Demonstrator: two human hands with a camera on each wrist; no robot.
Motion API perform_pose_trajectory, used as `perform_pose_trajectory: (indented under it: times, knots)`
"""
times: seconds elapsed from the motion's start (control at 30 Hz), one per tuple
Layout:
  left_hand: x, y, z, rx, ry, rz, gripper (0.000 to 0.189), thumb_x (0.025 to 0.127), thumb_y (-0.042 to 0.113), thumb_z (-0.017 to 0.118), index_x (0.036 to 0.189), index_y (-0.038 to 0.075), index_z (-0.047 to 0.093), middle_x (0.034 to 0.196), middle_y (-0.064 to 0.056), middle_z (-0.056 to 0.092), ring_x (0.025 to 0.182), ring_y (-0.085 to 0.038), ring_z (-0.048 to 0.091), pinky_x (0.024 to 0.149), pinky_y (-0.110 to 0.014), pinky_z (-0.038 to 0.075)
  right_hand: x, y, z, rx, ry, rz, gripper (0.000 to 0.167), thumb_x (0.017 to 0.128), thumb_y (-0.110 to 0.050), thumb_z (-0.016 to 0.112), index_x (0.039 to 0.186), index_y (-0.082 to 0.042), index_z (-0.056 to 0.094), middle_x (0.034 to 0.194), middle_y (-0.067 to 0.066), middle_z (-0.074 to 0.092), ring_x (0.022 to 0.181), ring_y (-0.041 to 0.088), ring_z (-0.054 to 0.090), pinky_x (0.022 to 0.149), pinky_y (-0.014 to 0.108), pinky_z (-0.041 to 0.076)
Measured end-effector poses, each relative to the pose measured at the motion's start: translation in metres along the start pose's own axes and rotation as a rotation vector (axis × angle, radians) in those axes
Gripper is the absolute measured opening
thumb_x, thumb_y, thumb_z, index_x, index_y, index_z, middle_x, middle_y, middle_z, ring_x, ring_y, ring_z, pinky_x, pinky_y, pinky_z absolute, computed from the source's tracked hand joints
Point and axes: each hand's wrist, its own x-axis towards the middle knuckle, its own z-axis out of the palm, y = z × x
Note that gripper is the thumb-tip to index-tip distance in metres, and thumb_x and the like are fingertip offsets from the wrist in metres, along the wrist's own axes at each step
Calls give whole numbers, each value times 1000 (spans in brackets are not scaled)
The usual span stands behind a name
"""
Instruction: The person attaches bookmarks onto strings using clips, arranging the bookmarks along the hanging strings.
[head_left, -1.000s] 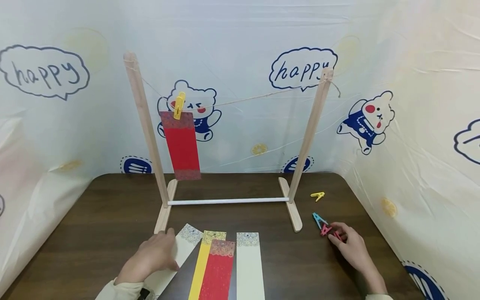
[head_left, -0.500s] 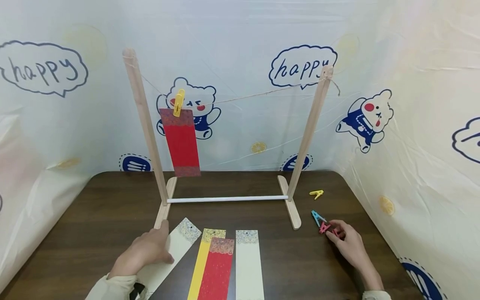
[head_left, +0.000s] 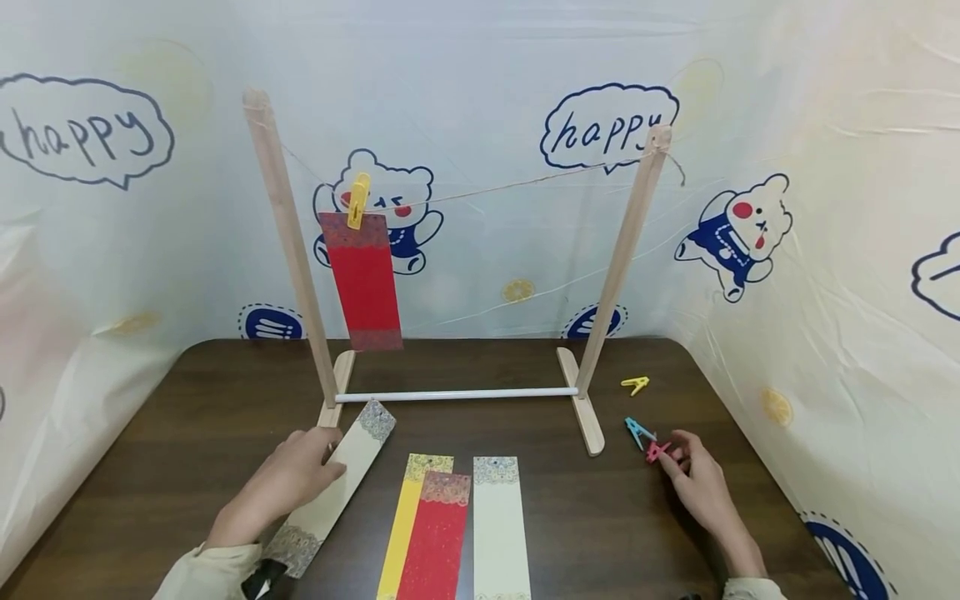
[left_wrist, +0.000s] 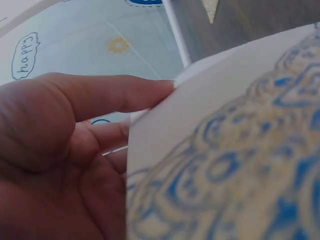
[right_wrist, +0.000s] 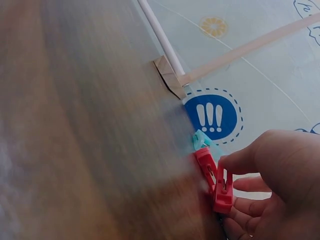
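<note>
My left hand (head_left: 288,475) pinches a long white paper bookmark (head_left: 341,475) by its left edge, thumb above it. The bookmark slants up to the right, its patterned far end close to the frame's left foot. In the left wrist view its blue-and-tan lace print (left_wrist: 235,170) fills the right side. At the right of the table, my right hand (head_left: 703,487) pinches a pink clothespin (right_wrist: 223,192) between thumb and fingers. Another pink clothespin (right_wrist: 205,162) lies against it, beside a turquoise clothespin (head_left: 637,432).
A wooden frame with a white crossbar (head_left: 457,395) holds a string, where a yellow clothespin (head_left: 358,200) hangs a red bookmark (head_left: 365,287). Yellow (head_left: 401,517), red (head_left: 438,542) and white bookmarks (head_left: 498,525) lie in front. A loose yellow clothespin (head_left: 635,384) lies farther back.
My left hand has drawn the white bookmark left and away from the others, its patterned near end now showing. My right hand has stayed by the clothespins, shifting only slightly.
</note>
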Motion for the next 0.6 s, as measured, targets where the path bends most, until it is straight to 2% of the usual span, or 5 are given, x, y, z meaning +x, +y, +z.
perform_pose_trajectory:
  times: [0.13,0.33,0.5,0.6]
  knots:
    - [-3,3,-3,-45,39,68,16,88,5,70,80,11,57,62,-1,42,53,-14,38,49,-28,34,-1,0,0,-8,40,-24,45,100,-16,60,137,6,45,97,12,63,84,20,57,66,27,45]
    - [-7,14,-8,-58,81,165,23,89,5,72,77,13,54,60,2,38,53,-10,35,50,-25,33,-4,-1,-3,-2,159,-84,33,103,-14,53,133,1,55,105,15,61,97,25,57,76,31,45]
    - [-11,21,-8,-83,134,214,24,89,7,73,78,15,53,60,4,40,53,-8,37,49,-23,35,-5,-2,-3,25,243,-100,22,103,-14,53,112,-5,71,110,12,59,95,14,50,72,20,42]
    - [-12,25,-8,-103,173,219,20,89,8,74,82,14,56,61,4,43,53,-8,39,49,-24,38,-4,-2,-3,45,290,-88,19,102,-14,56,102,-6,73,108,9,60,90,6,48,69,12,41]
